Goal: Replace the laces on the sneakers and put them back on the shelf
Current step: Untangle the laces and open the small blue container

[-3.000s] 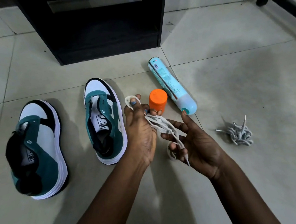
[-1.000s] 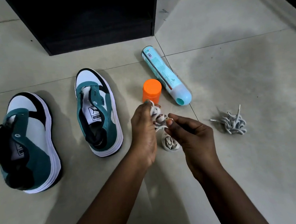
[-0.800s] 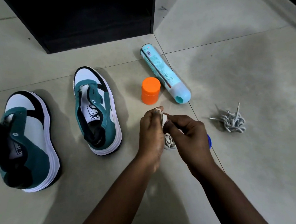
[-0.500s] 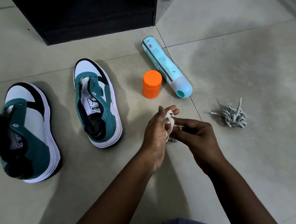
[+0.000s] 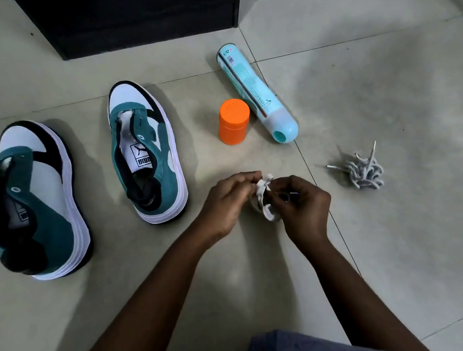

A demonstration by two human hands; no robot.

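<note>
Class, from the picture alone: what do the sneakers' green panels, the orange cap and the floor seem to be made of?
Green panels: probably suede, matte and slightly napped. Orange cap: likely plastic, smooth and evenly coloured, with a soft sheen. Floor: ceramic-looking tiles, with straight joint lines and dull reflections.

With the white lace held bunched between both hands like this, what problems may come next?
1. Both hands, left hand and right hand, pinch the white lace as a tight bundle; pulling may knot it rather than free it.
2. The other lace pile lies alone on the floor to the right, easy to confuse with the held one.
3. The orange cap and spray can sit just beyond the hands; a reach toward the nearer sneaker could knock them.
</note>
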